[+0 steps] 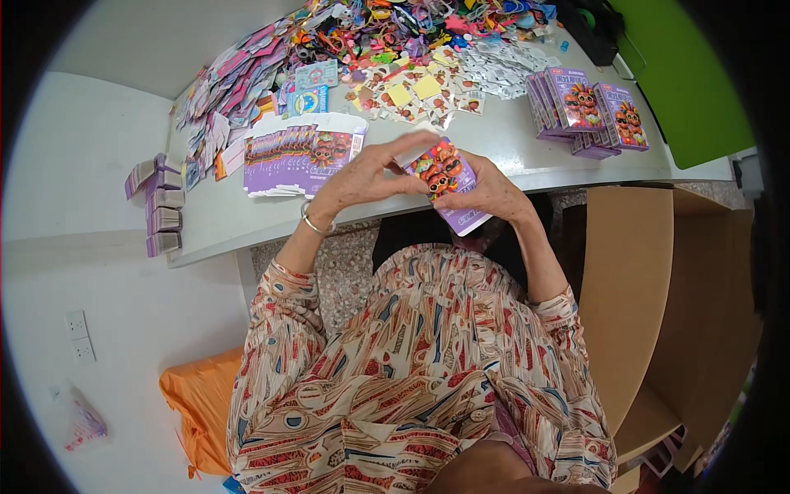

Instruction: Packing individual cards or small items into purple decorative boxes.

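Both hands hold a small purple cardboard box with colourful cartoon figures on its front, tilted above the table's near edge. My left hand is closed at its upper left, the thumb on the front and the fingers curled about the top end. My right hand grips its right side, with the thumb across the front. The fingers hide part of the top end, so I cannot tell whether its flap is folded in. Left of my left hand, a fanned row of flat purple cartons lies on the table.
A heap of small colourful trinkets covers the table's far side, beside spread cards, stickers and silvery packets. Stacked purple boxes stand at right. Card bundles line the left edge. A large open cardboard box stands below right.
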A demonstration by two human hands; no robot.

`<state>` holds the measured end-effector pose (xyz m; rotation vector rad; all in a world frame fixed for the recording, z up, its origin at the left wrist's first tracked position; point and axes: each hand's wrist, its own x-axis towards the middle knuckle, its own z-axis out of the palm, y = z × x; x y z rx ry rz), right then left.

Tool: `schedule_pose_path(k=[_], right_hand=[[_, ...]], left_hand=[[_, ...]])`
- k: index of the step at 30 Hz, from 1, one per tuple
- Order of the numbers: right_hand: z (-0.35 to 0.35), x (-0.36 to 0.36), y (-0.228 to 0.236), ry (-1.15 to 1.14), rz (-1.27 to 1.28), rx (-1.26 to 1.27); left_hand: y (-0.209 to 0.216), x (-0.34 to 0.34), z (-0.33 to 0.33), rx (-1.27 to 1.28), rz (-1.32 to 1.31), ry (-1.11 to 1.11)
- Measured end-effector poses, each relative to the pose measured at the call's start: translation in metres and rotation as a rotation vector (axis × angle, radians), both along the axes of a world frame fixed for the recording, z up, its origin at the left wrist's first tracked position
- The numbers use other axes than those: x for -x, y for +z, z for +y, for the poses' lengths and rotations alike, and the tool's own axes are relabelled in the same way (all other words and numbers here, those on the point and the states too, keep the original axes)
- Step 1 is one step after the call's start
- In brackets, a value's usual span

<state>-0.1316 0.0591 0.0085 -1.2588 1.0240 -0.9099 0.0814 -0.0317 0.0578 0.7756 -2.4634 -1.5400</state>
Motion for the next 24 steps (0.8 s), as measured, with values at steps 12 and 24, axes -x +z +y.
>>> schedule_pose_path(k=[12,24], right_hand=[[0.002,0.003,0.001,-0.104,-0.024,-0.103],[0.009,0.004,-0.002,-0.060,0.050,-0.016]], left_hand=[[-0.020,0.020,0.040,0.414,0.278,0.244],[-0.015,0.021,0.030,-0.472,0.329,0.551]])
